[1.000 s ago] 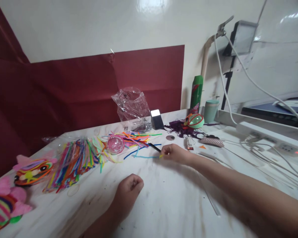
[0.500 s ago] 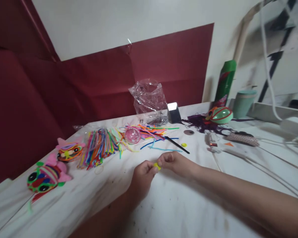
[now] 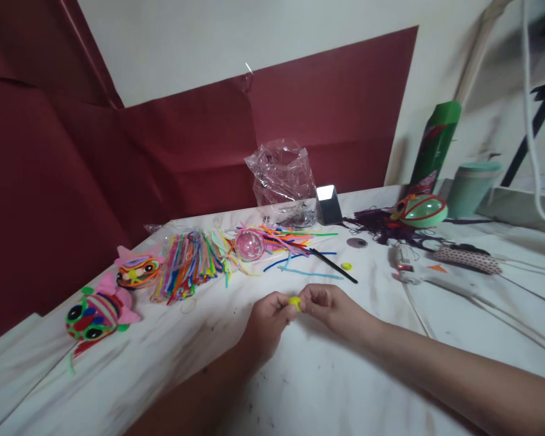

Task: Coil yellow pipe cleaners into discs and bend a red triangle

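Observation:
Between my two hands is a small yellow coil [image 3: 295, 302], which looks like wound pipe cleaner. My left hand [image 3: 269, 318] pinches its left side between thumb and forefinger. From the other side my right hand [image 3: 326, 304] grips it with the fingertips. Both hands are just above the white marbled table [image 3: 300, 387]. A second yellow disc [image 3: 346, 266] lies beyond the right hand, beside a black pipe cleaner [image 3: 333, 265]. Light blue pipe cleaners [image 3: 306, 274] rest farther left.
Bundled pipe cleaners [image 3: 188, 266] and a clear pink ball [image 3: 249, 244] lie behind. Two fish crafts [image 3: 97, 312] sit at left. On the right are a glue gun [image 3: 406, 266] with cord, scissors [image 3: 467, 259], a green balloon-like ball [image 3: 424, 211] and a cup [image 3: 473, 189].
The view has shifted slightly, so the surroundings appear farther right. My hands still pinch the yellow coil, which now shows a rounder face toward me.

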### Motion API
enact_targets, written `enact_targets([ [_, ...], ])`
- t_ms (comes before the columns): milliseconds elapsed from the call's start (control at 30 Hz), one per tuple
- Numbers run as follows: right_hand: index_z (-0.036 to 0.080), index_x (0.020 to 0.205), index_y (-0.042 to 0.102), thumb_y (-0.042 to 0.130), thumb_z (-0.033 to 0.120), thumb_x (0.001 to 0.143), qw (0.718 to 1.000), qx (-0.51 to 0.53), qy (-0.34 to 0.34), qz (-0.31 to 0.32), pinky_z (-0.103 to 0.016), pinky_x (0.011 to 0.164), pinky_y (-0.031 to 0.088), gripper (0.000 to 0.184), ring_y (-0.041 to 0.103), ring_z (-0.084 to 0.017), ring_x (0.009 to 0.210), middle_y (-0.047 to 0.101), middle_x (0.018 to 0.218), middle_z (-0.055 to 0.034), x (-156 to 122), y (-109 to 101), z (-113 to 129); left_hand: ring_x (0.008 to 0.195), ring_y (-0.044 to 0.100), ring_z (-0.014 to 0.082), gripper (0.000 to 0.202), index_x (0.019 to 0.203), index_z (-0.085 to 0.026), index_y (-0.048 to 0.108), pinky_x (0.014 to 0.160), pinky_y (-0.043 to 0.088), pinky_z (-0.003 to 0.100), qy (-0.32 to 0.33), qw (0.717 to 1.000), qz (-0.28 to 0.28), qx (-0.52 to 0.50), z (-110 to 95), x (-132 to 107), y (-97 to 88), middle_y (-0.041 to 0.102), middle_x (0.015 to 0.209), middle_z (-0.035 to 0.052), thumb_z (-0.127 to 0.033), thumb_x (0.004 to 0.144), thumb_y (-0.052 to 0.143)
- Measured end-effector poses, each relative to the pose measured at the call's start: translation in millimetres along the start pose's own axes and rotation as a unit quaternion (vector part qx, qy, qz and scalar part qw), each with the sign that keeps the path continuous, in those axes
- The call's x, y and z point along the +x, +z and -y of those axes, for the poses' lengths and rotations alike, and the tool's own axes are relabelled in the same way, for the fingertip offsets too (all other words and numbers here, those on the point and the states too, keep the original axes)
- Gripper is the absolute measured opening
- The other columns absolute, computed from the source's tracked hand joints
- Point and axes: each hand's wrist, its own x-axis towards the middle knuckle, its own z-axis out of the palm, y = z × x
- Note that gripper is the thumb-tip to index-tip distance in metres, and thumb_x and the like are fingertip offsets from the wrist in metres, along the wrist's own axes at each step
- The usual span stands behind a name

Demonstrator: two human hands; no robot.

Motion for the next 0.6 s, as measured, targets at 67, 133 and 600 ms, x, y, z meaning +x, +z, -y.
enact_targets([
  [67,0.015,0.066,0.055,0.057,0.034,0.074,0.998,-0.056,-0.01,-0.011,-0.023,0.057,0.036,0.021,0.048,-0.011,0.059,0.057,0.062,-0.0001,-1,-1,0,0.053,0.036,0.0077,0.011,0.063,-0.014,0.05,0.052,0.028,0.021,-0.004,1.0,-0.009,0.0,1,1,0.4,0.046,0.055,-0.004,-0.023,0.068,0.054],
  [133,0.015,0.065,0.056,0.055,0.031,0.075,0.995,-0.095,-0.019,-0.013,-0.022,0.055,0.035,0.019,0.044,-0.01,0.057,0.054,0.06,0.0009,-2,-1,-1,0.052,0.034,0.0074,0.012,0.062,-0.014,0.049,0.051,0.027,0.021,-0.009,1.0,-0.006,0.002,2,1,-0.4,0.044,0.053,-0.0046,-0.023,0.068,0.055],
  [600,0.014,0.068,0.057,0.047,0.016,0.074,0.976,-0.199,-0.077,-0.039,-0.02,0.055,0.036,0.012,0.048,-0.01,0.06,0.057,0.065,-0.0008,-6,0,9,0.052,0.036,0.008,0.013,0.061,-0.015,0.051,0.052,0.029,0.02,0.0,1.0,-0.003,-0.007,2,1,-0.8,0.046,0.053,-0.0043,-0.024,0.067,0.056],
])
